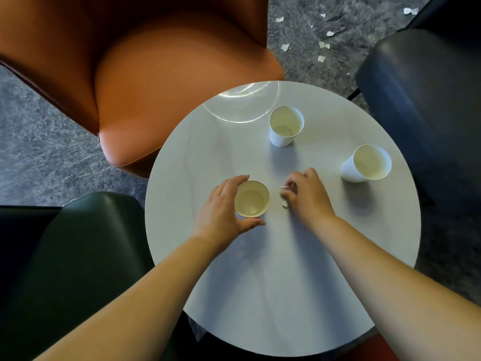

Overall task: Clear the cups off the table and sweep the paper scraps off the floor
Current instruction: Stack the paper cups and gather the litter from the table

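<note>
A round pale grey tabletop (260, 282) fills the middle of the view, with a bright curved reflection of light near its far edge. An orange-brown upholstered armchair (145, 82) stands behind it on the left, its seat edge reaching just under the rim. A dark green chair (78, 256) sits near left, and a dark blue-black chair (421, 100) to the right. The floor (44, 147) is a mottled grey carpet, lit softly from above
</note>
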### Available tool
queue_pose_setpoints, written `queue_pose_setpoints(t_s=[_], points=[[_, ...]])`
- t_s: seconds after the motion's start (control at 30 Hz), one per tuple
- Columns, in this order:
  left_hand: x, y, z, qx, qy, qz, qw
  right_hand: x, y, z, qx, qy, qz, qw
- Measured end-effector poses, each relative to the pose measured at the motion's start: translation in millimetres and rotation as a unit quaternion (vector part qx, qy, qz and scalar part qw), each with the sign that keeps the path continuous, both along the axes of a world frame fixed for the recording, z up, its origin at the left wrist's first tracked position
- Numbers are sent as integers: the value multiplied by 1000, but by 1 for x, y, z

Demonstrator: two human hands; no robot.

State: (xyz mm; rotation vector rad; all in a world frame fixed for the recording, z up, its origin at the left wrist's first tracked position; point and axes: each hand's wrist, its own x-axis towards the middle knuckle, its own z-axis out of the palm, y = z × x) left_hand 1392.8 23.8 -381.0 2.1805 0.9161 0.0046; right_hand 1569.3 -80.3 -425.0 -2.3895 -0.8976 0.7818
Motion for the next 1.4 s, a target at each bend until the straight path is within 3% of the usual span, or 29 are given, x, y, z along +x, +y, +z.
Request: queue_pose_setpoints(t_s=[0.1,0.23,0.33,0.43,0.53,0.63,0.73,1.03,1.4], points=[[-1,0,1,-3,4,0,1000,3,-7,2,-4,-7,-12,1000],[0,0,4,-5,11,0,1000,-10,-8,38,148,79,-122,978],[1,-1,4,-5,9,4,1000,-32,1,70,223,147,-115,957],[0,0,4,-3,12,5,1000,-43,4,74,211,189,-73,956],[-2,1,6,-3,17,4,1000,-34,-6,55,195,124,-128,964],[-4,1,5,-7,15,2,1000,-17,-19,30,62,30,-89,994],[-4,1,5,-8,19,5,1000,-10,-24,14,-15,44,-48,998],[-3,2,6,-1,20,1,1000,-11,-24,2,-11,-33,12,999],[-2,2,6,-5,16,5,1000,-12,-37,1,-17,-26,-48,998]])
